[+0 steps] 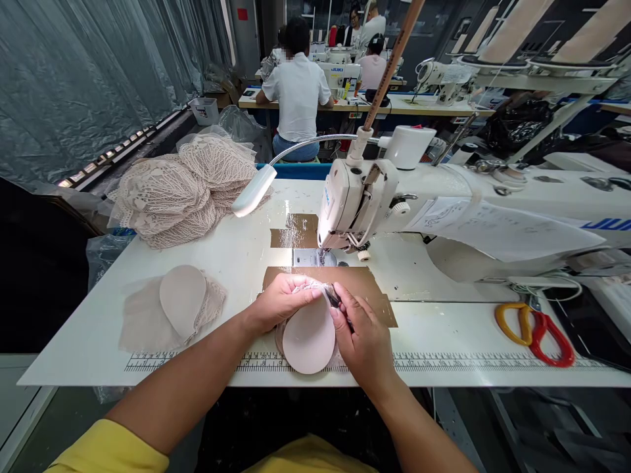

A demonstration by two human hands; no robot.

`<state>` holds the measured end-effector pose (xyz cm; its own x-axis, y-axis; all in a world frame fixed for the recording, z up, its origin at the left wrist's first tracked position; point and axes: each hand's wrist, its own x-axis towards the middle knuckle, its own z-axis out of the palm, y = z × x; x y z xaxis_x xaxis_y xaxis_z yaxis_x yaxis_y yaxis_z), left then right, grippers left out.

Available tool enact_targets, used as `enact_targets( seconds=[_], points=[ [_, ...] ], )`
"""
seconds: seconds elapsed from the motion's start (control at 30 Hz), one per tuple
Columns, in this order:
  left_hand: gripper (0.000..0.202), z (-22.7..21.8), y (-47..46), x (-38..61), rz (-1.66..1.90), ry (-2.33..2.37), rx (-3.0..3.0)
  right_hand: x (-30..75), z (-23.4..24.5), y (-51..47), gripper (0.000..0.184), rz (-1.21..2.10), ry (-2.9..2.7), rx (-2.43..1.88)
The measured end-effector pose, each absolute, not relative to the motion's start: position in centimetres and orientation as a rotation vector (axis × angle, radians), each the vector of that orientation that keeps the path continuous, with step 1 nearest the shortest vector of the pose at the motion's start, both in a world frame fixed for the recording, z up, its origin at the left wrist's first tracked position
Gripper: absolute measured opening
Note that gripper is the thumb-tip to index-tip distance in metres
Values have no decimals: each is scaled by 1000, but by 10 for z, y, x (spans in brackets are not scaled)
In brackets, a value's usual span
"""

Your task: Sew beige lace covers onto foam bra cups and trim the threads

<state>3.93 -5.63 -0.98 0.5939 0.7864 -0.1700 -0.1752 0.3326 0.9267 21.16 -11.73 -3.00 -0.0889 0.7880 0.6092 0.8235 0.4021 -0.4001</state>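
Note:
Just in front of the sewing machine (355, 197), my left hand (280, 302) pinches the lace edge of a pale pink bra cup (309, 338), thumb on top. The cup's rounded end hangs down over the printed ruler along the table's front. In my right hand (362, 335) are small dark thread snips (333, 297), their tip at the lace by the cup's upper edge; the fingers cover most of them. To the left, a second bra cup (182, 299) lies on sheer fabric and lace.
A heap of beige lace pieces (182, 187) sits at the back left. Brown cardboard (355, 289) is taped before the needle. Scissors (535, 332) with yellow and red handles lie at right. A lamp (255, 190) hangs over the table. Other people (298, 92) sit farther back.

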Motion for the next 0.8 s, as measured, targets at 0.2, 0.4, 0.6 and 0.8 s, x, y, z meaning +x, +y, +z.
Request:
enact_targets(
  seconds=[0.2, 0.4, 0.6, 0.8],
  points=[
    [27, -9, -56, 40, 709, 695, 1038, 211, -30, -117, 35, -69, -1861, -1387],
    [27, -9, -56, 40, 707, 704, 1074, 210, -31, -117, 35, -47, -1858, -1403],
    [26, -10, -58, 41, 621, 683, 1207, 212, -29, -115, 36, -37, -1830, -1425],
    [29, -9, -57, 40, 674, 760, 1113, 214, -28, -118, 38, -57, -1828, -1349]
  ],
)
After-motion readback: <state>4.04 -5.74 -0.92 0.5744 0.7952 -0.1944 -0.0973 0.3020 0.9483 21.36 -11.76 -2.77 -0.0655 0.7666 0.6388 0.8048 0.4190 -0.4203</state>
